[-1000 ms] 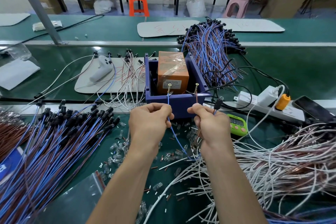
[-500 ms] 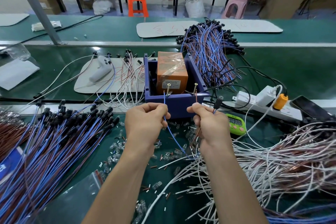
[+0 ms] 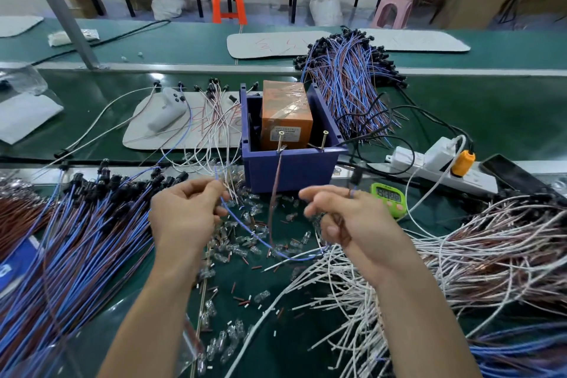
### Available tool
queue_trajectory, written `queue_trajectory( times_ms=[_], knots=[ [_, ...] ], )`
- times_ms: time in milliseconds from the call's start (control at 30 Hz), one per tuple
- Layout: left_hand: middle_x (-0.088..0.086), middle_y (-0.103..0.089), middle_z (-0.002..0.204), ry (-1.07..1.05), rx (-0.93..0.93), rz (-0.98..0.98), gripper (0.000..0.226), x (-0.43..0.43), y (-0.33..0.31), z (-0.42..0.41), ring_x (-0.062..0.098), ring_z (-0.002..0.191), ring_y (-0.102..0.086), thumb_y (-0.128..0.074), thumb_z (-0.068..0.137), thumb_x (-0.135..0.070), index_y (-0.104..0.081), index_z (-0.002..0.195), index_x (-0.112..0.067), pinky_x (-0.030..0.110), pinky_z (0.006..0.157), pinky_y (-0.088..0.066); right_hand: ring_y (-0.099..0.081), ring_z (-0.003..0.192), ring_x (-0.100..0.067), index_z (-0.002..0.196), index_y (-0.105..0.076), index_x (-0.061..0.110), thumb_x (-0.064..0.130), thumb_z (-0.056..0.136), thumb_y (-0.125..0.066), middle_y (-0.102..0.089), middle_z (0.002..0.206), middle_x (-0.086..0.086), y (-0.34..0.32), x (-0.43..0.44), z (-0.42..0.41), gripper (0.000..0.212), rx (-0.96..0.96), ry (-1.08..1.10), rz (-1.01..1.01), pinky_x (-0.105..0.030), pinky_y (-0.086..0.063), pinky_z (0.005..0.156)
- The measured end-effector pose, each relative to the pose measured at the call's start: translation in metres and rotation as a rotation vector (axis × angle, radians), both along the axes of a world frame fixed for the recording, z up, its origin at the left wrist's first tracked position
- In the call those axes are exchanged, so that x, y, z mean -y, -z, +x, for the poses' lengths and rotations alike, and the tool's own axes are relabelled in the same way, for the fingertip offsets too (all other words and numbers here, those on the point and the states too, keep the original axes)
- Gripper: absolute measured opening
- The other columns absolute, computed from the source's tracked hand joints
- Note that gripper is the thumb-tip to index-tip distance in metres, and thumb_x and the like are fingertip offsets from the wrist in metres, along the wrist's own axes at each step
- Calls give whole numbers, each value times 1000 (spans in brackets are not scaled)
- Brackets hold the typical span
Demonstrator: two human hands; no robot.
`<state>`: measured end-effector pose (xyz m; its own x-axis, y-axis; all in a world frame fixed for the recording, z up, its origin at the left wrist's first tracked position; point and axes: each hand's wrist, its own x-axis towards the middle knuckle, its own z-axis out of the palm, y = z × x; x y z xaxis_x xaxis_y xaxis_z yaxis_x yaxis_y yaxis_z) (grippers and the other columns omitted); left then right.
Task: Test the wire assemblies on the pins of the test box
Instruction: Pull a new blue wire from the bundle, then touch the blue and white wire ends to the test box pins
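The blue test box (image 3: 291,169) holds an orange unit (image 3: 285,116), with two brass pins, the left pin (image 3: 280,141) and the right pin (image 3: 324,139), at its front rim. My left hand (image 3: 184,212) pinches the blue wire (image 3: 245,228) of one wire assembly, left of the box and below the pins. My right hand (image 3: 346,221) grips the same assembly just under its black socket (image 3: 356,176), in front of the box's right corner. The assembly's brown wire (image 3: 274,193) rises between my hands to the left pin.
Blue-and-brown assemblies lie heaped at the left (image 3: 76,239) and behind the box (image 3: 346,86). White wires (image 3: 460,255) sprawl at the right. Small glass bulbs (image 3: 239,242) litter the green mat. A green timer (image 3: 388,195), a power strip (image 3: 435,163) and a phone (image 3: 515,175) lie to the right.
Both hands have drawn back and apart from the pins. The blue wire end has left the left pin, moving left. The brown wire has swung from the right pin to the left one.
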<state>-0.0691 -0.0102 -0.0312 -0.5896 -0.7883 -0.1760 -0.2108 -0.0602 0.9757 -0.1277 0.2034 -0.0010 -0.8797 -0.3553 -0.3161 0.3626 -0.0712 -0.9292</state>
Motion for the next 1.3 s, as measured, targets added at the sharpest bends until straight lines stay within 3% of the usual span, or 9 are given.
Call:
queue_trajectory(
  times_ms=[133, 267, 333, 500, 633, 800, 967, 1100, 1300],
  knots=[
    [-10, -71, 60, -45, 456, -478, 20, 16, 1, 21, 17, 62, -70, -78, 84, -46, -79, 73, -29, 36, 64, -61, -36, 48, -11, 75, -70, 4, -12, 85, -45, -60, 68, -11, -5, 6, 13, 31, -62, -84, 75, -21, -27, 47],
    [-20, -66, 56, -36, 233, -628, 16, 3, -24, 36, 4, 57, -66, -78, 85, -46, -79, 77, -32, 24, 56, -54, -46, 48, -2, 73, -68, 9, -2, 87, -43, -62, 67, -6, -4, 15, 23, 30, -227, -219, 175, -13, -33, 47],
    [-24, -72, 67, 158, 21, -550, 5, -11, -38, 37, -3, 63, -69, -83, 82, -35, -79, 81, -37, 22, 60, -57, -56, 59, -3, 72, -71, 15, 21, 84, -47, -67, 68, 0, -4, 21, 28, 27, -324, -296, 296, -17, -41, 59],
    [-2, -79, 76, 621, -219, -194, 32, -36, -55, 34, 7, 67, -71, -80, 78, 0, -83, 90, -29, 16, 67, -54, -67, 77, -26, 73, -73, 18, 49, 65, -47, -73, 73, -4, -8, 27, 40, 41, -423, -373, 459, -50, -52, 80],
    [2, -78, 72, 617, -262, -122, 21, -33, -47, 38, 6, 61, -68, -79, 70, -14, -84, 83, -30, 17, 61, -53, -57, 65, -25, 75, -70, 18, 44, 75, -51, -67, 68, -6, -7, 23, 43, 32, -472, -354, 580, -46, -50, 68],
    [4, -74, 65, 625, -167, -180, 24, -29, -36, 39, 12, 56, -64, -79, 84, -1, -83, 80, -25, 23, 58, -55, -68, 78, -8, 92, -74, 27, 31, 90, -68, -74, 81, 7, -3, 17, 45, 8, -552, -314, 377, -40, -56, 77],
    [0, -71, 63, 709, -220, -98, 7, -29, -28, 37, 10, 55, -58, -74, 78, -23, -80, 80, -21, 20, 56, -49, -54, 59, -11, 83, -78, 25, 27, 95, -68, -64, 64, -5, -1, 12, 47, 15, -568, -297, 276, -36, -45, 58],
    [-4, -64, 61, 744, -195, -312, 29, -34, -19, 33, 13, 58, -55, -66, 85, -46, -70, 73, -20, 34, 55, -46, -46, 49, -7, 76, -73, 14, 24, 95, -66, -64, 59, -5, 2, 11, 51, 23, -594, -335, 320, -24, -37, 51],
    [0, -56, 48, 799, -231, -337, 51, -38, -16, 26, 28, 49, -50, -51, 99, -43, -57, 57, -16, 37, 48, -42, -33, 46, -14, 71, -70, 10, 26, 93, -65, -64, 56, -7, 7, 11, 58, 27, -453, -365, 168, -23, -28, 45]
  ],
)
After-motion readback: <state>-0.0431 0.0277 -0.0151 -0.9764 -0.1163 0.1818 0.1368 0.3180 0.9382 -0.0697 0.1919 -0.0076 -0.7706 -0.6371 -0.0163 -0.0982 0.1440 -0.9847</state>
